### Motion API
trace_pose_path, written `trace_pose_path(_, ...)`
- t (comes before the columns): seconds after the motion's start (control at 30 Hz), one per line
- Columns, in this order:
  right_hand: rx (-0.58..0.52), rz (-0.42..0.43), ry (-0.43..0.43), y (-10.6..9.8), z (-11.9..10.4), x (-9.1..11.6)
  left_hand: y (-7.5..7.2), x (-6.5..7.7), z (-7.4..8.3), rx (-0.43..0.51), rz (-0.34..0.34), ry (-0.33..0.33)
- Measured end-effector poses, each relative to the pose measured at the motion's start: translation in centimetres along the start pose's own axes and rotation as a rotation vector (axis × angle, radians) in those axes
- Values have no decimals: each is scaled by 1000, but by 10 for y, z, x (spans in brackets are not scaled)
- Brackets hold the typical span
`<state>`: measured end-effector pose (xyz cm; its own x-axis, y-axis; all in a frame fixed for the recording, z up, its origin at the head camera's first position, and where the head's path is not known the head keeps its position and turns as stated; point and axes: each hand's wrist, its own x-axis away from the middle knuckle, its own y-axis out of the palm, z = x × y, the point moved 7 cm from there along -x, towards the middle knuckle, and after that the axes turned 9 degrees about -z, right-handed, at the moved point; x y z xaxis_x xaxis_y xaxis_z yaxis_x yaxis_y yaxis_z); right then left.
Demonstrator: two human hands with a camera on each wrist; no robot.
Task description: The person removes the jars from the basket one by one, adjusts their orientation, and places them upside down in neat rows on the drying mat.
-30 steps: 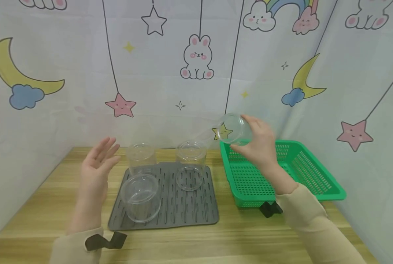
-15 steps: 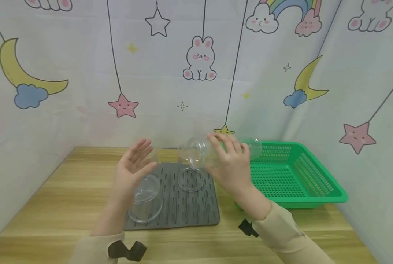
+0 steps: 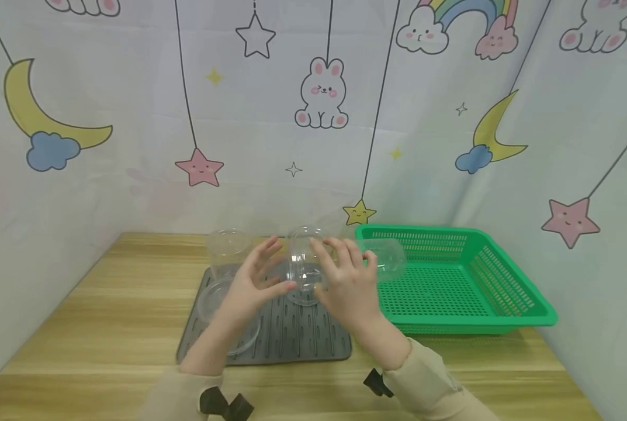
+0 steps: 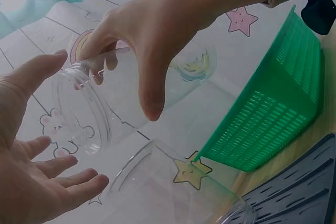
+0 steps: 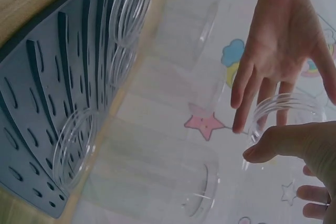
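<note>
My right hand (image 3: 352,283) grips a clear plastic jar (image 3: 389,258) round its side. The jar lies sideways in the air, its ridged mouth facing left and its base over the basket. Close to that mouth is my left hand (image 3: 250,286), fingers spread and holding nothing; the left wrist view shows its palm (image 4: 26,187) facing the rim. Beneath the hands, several more clear jars stand mouth down on a grey ridged mat (image 3: 292,345): a back-left jar (image 3: 230,245), a front-left jar (image 3: 213,298) partly hidden by my left hand, and one behind the held jar.
A green plastic basket (image 3: 529,316) with perforated sides stands right of the mat. Both rest on a wooden table (image 3: 108,304). Behind hangs a white cloth (image 3: 260,128) printed with stars, moons and bunnies.
My right hand has brought the jar leftward and down from above the basket's left edge, turning it sideways. My left hand has moved right, toward the jar's mouth.
</note>
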<state>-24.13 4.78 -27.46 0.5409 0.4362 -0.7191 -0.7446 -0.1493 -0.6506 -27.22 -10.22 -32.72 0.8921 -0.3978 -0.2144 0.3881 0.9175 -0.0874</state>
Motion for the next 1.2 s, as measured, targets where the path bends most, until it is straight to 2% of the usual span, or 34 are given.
trace_pose_path(0.17, 3, -9, -2, 5, -6, 4, 8, -2, -9, -6, -24, -67)
trace_pose_path(0.33, -16, -45, -11, 8, -10, 7, 11, -1, -13, -19, -6, -113)
trace_pose_path(0.6, -19, -80, -5, 9, -14, 10, 12, 0, -16, -37, -22, -108)
trace_pose_path(0.87, -75, -105, 4, 13, -14, 14, 12, -1, -19, -20, -20, -111)
trace_pose_path(1.07, -146, -62, -28, 10, -13, 16, 6, -1, -16, -18, -18, -99)
trace_pose_path(1.2, -217, 57, -63, 1, -8, 16, 0, -1, -13, 11, -12, -80)
